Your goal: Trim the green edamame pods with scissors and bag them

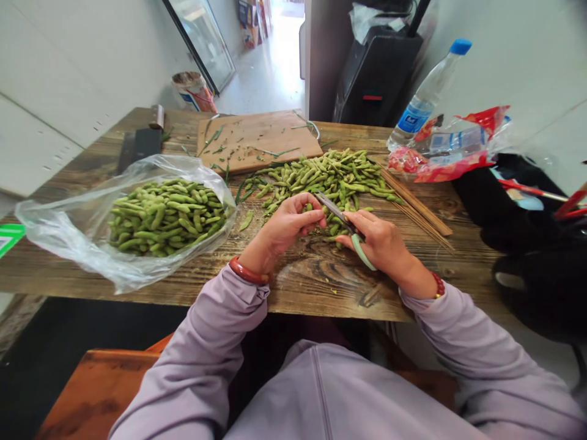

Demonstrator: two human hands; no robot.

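Observation:
Thumb and fingers of my left hand point(293, 221) are pinched together, with a bit of a green edamame pod point(309, 208) showing between them. My right hand point(383, 241) is wrapped around scissors point(365, 254) with pale green handles. Their dark blades point up and left, close to my left fingertips. Just beyond both hands lies a loose pile of edamame pods point(330, 174) on the wooden table point(302, 281). To the left, a clear plastic bag point(76, 235) lies open with many more pods point(167, 214) in it.
Behind the pile sits a cutting board point(257, 137) with green scraps. Wooden chopsticks point(419, 205) lie right of the pods. Further right are a water bottle point(419, 101), red-and-clear packaging point(458, 146) and a black bag point(541, 256). A bucket point(192, 91) stands beyond the table.

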